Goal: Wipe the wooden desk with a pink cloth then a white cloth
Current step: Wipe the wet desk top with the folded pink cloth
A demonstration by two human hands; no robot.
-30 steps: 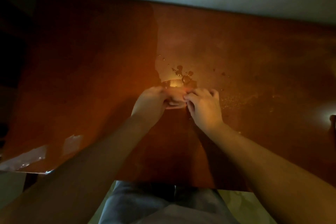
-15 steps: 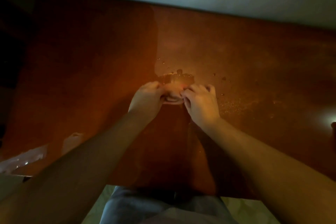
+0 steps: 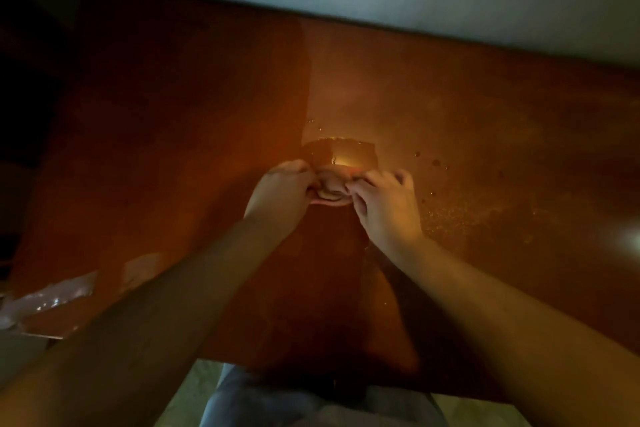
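pink cloth (image 3: 329, 192), bunched small, sits on the counter (image 3: 485, 107) between both sets of fingers. left hand (image 3: 278, 196) and right hand (image 3: 386, 206) each pinch one gathered end. it looks soft, limp, light and probably damp, so the folded ends are the best hold. just beyond the fingertips a glossy wet patch (image 3: 341, 152) lies on smooth reddish wood.
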